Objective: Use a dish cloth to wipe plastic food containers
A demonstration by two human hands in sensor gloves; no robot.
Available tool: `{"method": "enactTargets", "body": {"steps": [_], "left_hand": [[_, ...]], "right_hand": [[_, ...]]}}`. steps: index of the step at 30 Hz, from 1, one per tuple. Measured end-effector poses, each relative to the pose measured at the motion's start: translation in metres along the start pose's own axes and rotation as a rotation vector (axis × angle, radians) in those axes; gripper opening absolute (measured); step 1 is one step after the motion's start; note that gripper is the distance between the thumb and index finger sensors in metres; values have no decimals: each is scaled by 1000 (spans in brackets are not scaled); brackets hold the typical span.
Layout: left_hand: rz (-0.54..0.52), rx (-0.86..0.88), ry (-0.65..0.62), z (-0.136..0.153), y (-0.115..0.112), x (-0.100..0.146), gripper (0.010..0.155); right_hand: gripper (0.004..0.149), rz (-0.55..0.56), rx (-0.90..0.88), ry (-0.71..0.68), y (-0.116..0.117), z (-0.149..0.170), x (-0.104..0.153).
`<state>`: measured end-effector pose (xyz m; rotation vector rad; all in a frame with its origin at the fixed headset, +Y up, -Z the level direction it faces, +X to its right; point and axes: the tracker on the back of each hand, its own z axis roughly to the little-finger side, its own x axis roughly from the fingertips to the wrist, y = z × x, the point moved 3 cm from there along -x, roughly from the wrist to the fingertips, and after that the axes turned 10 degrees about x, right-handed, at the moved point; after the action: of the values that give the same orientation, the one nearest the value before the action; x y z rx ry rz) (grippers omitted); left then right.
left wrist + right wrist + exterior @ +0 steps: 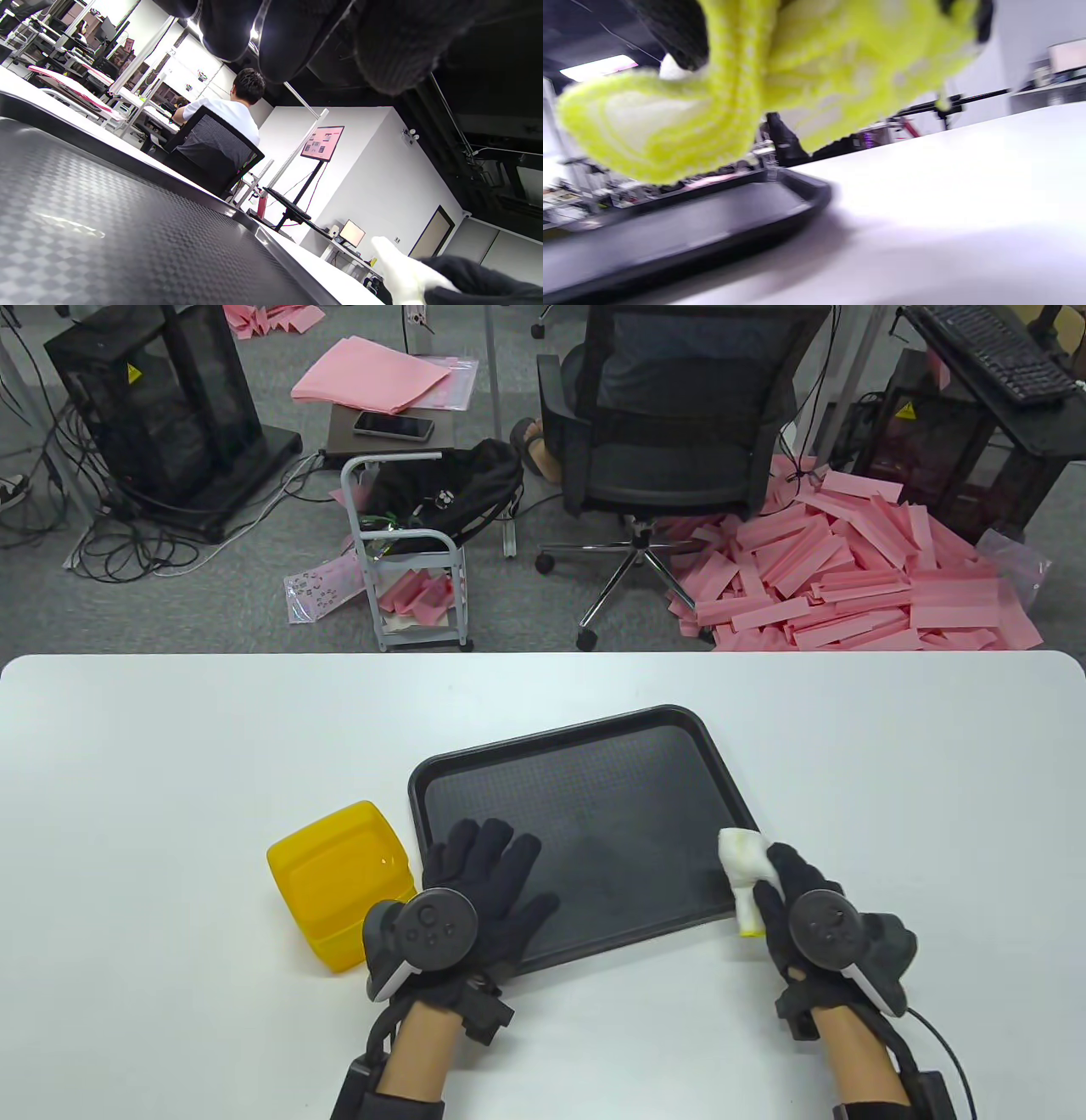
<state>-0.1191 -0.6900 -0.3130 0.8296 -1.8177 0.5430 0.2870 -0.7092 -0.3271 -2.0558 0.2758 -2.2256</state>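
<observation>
While the yellow container (346,886) sits on the table just off the tray's left edge, the cloth is across the tray in the right hand.

Left to right in the table view: container lies on its side, opening toward 1 o'clock, long axis roughly 10-to-4; it is just beside the left hand (475,891), at about 9 o'clock from the fingers, not touching as far as I can tell. Left hand lies flat, fingers spread and straight, on the near-left part of the black tray (611,780), holding nothing. Right hand (802,899) hovers at the tray's near-right corner, fingers curled round the bunched dish cloth (745,875), which sticks out toward 11 o'clock. Judgement: left hand is nearer the container and should fetch it.
</observation>
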Motion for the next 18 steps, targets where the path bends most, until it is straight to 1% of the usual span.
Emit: {"method": "enactTargets", "body": {"steps": [3, 7, 9, 10, 11, 15, 18], "left_hand": [[-5, 7, -2, -1, 1, 0, 73], [-2, 7, 2, 0, 1, 0, 72], [-2, 4, 3, 0, 1, 0, 72], [-2, 2, 3, 0, 1, 0, 72], [-2, 1, 1, -1, 1, 0, 72], [1, -6, -9, -3, 0, 1, 72], [1, -5, -9, -4, 0, 1, 71]], "right_hand": [[57, -72, 48, 105, 12, 36, -5], [57, -186, 138, 153, 36, 59, -4], [55, -253, 200, 138, 49, 62, -1], [55, -251, 230, 120, 50, 61, 0], [55, -215, 250, 113, 49, 60, 1], [60, -295, 290, 109, 53, 56, 2], [65, -362, 270, 123, 55, 56, 2]]}}
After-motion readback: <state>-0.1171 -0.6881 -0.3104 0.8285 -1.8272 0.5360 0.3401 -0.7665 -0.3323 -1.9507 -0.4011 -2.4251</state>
